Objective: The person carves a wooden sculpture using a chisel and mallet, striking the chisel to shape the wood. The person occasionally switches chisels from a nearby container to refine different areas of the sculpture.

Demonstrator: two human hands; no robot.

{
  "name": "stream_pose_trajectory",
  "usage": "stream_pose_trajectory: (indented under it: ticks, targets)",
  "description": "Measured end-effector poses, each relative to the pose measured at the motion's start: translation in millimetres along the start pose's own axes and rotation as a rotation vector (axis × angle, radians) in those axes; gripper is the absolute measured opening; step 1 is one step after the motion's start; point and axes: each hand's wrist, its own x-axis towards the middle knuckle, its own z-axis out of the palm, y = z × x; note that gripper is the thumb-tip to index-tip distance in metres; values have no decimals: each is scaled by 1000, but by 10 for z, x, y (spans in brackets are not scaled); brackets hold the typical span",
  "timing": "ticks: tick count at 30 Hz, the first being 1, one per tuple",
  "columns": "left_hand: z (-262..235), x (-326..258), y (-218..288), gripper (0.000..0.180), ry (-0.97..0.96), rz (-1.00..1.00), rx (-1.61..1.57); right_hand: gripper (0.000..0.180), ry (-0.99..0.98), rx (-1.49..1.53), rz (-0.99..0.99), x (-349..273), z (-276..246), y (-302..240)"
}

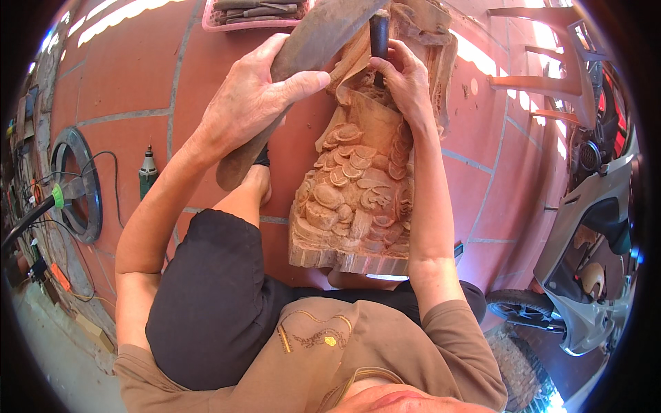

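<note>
I sit on a red tiled floor with a tall reddish wood carving (358, 193) leaning between my legs. Its front is cut into round coin-like shapes. My left hand (251, 100) grips a long worn wooden mallet (323, 34) around its middle and holds it slanted above the carving's top. My right hand (407, 82) is closed on a chisel with a dark handle (379, 34). The blade points down into the upper part of the carving, and its tip is hidden behind my fingers.
A pink tray (206, 24) of several tools lies at the top. A green rotary tool (147, 172) and a round fan (76, 186) with cables sit on the left. At the right are a plastic chair (551, 62) and a grey scooter (592, 261).
</note>
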Motion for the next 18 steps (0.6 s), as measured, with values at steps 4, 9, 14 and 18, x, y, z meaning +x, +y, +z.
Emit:
stream_pose_trajectory:
  ticks: [4,9,14,18]
  targets:
    - [10,22,23,55,60,33,54,31,-21,41,-54,-11,34,23]
    - [-3,101,-191,47,-32,-9,277,30,-65,-115,-32,-11,61,-21]
    - [-134,108,106,43,19,11,43,30,-68,-62,-18,-10,9,-26]
    - [-54,87,72,44,77,-10,10,29,-55,-100,-9,-13,27,-55]
